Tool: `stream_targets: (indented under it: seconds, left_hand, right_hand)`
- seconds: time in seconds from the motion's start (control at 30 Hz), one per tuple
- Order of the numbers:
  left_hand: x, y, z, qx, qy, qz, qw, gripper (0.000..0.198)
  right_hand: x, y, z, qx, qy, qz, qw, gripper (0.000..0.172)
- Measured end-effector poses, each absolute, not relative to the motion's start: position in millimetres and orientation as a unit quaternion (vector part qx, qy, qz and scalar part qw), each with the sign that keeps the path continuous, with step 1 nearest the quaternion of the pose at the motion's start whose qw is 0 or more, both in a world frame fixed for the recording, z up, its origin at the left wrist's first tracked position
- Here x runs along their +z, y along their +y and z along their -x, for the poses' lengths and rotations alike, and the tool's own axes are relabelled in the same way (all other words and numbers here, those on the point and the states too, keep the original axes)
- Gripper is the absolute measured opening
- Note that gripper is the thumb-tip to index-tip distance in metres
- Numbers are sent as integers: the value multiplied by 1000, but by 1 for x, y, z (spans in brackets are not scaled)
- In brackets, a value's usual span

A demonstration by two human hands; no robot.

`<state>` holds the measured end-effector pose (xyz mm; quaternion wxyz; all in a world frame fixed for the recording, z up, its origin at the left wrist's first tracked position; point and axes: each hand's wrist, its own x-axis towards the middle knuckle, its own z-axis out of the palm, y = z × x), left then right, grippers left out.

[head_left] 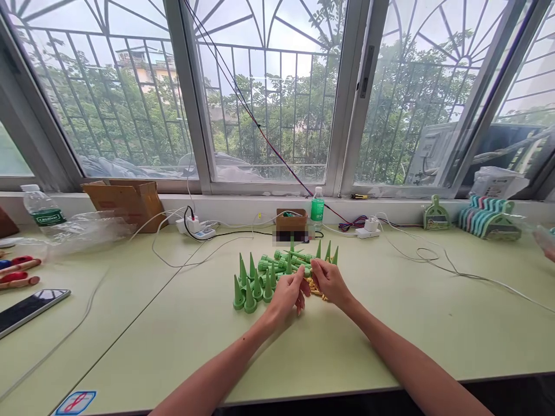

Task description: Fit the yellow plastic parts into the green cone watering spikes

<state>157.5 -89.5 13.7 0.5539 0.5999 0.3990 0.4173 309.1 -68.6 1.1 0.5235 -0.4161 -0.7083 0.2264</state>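
Note:
Both my hands meet at the middle of the pale green table [182, 341]. My left hand [288, 296] has its fingers curled in a pinch against the fingers of my right hand [330, 281], which are also closed. Between them I hold a small green plastic piece, mostly hidden. Small yellow parts [315, 287] lie under my right hand. Several green cone-shaped spikes [254, 287] stand upright just left of my hands, and more green spikes [290, 261] lie in a heap behind them.
A phone [30, 308] and red-handled tools [19, 273] lie at the left. A cardboard box [128, 202], a water bottle [42, 209], a power strip [197, 227], a small box [291, 222], a green bottle [317, 205] and cables line the window sill. Green and teal parts [488, 216] sit at the right.

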Motion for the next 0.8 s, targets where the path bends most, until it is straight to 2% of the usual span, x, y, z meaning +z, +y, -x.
stream_targets:
  seconds: [0.23,0.47,0.8]
  left_hand:
    - [13,-90,-156,428,361,-607,564,56]
    - [14,-92,-153,435,368,-645,509,43]
    - [7,-89,-153,463,362,-658,471,40]
  right_hand:
    - [2,-70,-309,248,-710,408,518,48]
    - [4,-69,-310,226,-713,415,518,48]
    - [5,-71,-308,284,-684,428,517,63]
